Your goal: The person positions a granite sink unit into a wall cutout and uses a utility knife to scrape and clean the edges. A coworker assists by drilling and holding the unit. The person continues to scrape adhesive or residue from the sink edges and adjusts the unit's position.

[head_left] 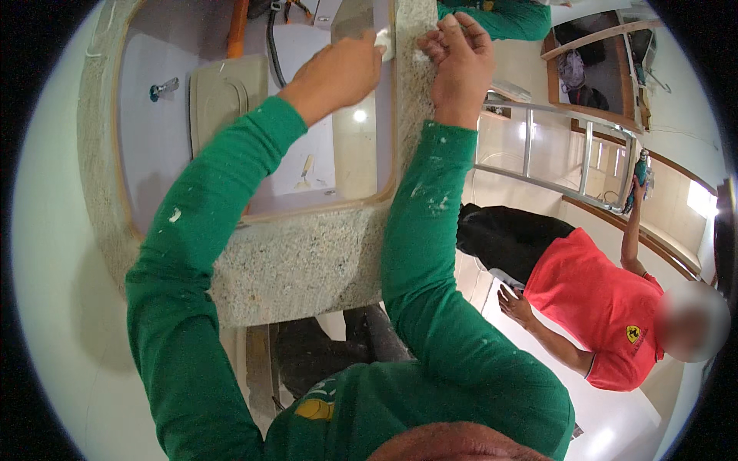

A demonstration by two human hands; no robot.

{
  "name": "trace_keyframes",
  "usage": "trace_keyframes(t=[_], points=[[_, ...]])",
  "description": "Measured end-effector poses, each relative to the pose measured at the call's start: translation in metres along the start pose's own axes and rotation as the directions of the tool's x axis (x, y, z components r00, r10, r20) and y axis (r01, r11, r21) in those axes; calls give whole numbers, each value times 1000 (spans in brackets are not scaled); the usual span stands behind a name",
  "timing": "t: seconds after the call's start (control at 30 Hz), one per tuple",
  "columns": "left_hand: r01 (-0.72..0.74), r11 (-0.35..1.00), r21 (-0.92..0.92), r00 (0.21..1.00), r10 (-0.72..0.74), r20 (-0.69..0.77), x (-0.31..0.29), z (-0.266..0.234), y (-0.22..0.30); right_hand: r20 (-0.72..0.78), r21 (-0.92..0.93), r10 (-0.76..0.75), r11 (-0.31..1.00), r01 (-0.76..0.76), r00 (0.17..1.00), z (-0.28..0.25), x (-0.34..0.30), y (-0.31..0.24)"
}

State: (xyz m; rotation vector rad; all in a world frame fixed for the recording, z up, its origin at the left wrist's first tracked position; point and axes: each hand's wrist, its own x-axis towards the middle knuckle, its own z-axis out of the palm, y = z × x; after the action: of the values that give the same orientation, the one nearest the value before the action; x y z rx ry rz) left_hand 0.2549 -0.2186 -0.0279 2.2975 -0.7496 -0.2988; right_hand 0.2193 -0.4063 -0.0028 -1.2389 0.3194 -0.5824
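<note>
My left hand (336,79) reaches over the rectangular opening of a speckled stone counter (296,265). Its fingers are closed at a small pale piece (383,44), mostly hidden by them, whose kind I cannot tell. Beside it, my right hand (463,67) is raised above the counter's right strip, its fingers curled together. Whether anything is in those right fingers does not show. Both forearms wear green sleeves with white smears. Within the opening lie a beige panel (223,98), an orange pipe (238,27) and a black hose (274,46).
A metal fitting (164,88) sits inside the opening, left of the panel. To the right, an aluminium ladder (530,142) stands near a person in a red shirt (588,300) holding a teal tool (641,173). Another green sleeve (515,19) shows at the top.
</note>
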Motion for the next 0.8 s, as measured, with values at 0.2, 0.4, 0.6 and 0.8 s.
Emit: trace_keyframes(t=[0.2, 0.4, 0.6, 0.8], points=[[-85, 995, -54, 945, 98, 313, -90, -5, 27, -21, 149, 48, 988, -44, 999, 2, -6, -9], [-173, 978, -112, 849, 206, 486, -124, -8, 29, -47, 62, 45, 997, -42, 998, 21, -14, -24], [-328, 929, -170, 658, 354, 664, -107, -20, 34, -22, 132, 31, 991, -28, 999, 9, -15, -24], [-201, 979, 27, 607, 103, 788, -90, -17, 26, 55, 215, 15, 976, -27, 998, -8, -3, -15]])
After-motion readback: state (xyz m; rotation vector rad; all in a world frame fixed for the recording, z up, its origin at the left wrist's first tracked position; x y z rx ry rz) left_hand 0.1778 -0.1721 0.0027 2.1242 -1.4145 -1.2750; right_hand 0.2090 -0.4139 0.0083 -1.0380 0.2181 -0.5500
